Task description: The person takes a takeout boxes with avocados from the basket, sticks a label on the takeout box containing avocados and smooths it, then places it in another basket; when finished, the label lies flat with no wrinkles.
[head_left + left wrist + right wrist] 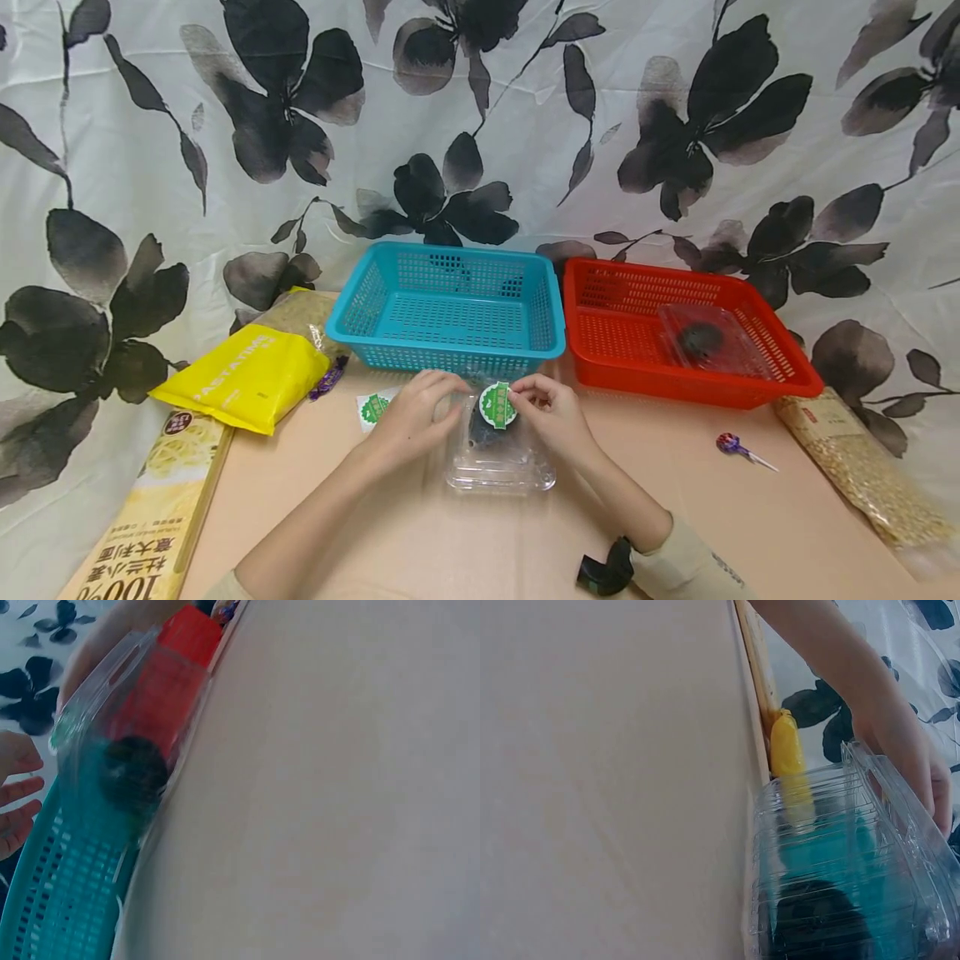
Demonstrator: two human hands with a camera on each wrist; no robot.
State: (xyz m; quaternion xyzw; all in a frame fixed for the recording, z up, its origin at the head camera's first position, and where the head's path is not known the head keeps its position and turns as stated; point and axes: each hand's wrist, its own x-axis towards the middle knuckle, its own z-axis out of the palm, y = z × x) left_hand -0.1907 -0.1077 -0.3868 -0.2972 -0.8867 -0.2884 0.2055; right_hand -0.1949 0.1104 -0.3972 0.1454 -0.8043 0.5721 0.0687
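Note:
A clear plastic box [498, 462] with a dark lump inside lies on the table in front of the blue basket [450, 308]. A round green sticker [498, 406] sits on its lid. My left hand [438, 398] curls round the box's left far corner. My right hand [527, 398] pinches the lid right beside the sticker. In the left wrist view the box [127, 742] shows its dark lump [133, 771] against the blue basket [60, 900]. The right wrist view shows the box [840, 855] close up, with my left hand's fingers [930, 780] over its far edge.
A red basket [750, 379] right of the blue one holds another clear box [701, 337]. At the left lie a yellow bag [247, 375], a noodle pack [150, 517] and a second green sticker [373, 408]. A lollipop [738, 450] and a grain bag [870, 475] lie right.

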